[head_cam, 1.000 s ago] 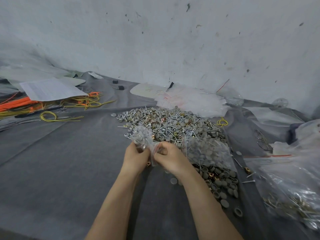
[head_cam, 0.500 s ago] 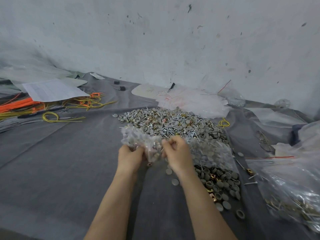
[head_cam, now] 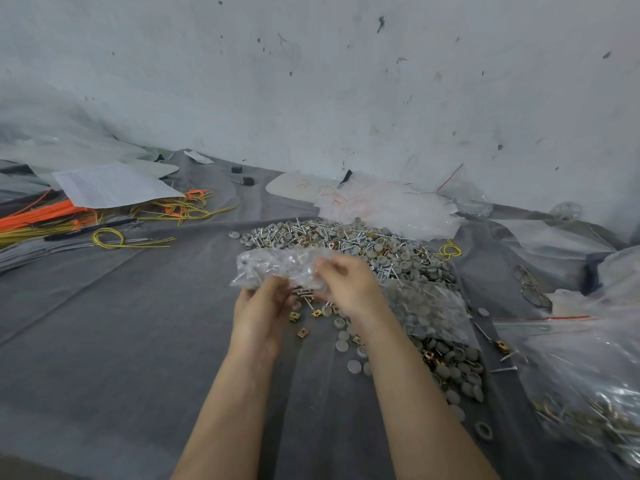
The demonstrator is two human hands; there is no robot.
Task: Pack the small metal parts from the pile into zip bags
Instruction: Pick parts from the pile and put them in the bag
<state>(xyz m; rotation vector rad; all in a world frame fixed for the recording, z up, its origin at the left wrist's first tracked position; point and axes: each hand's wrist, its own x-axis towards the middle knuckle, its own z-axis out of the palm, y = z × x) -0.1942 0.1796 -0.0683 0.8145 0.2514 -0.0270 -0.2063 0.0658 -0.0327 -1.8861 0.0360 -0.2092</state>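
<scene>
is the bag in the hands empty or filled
Partly filled: small grey and metal parts show through the clear bag held by the left hand and right hand. Its zip: cannot tell.

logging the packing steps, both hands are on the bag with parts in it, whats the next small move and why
Probably press the zip bag closed: left hand and right hand both grip it above the cloth, and it already holds parts.
</scene>
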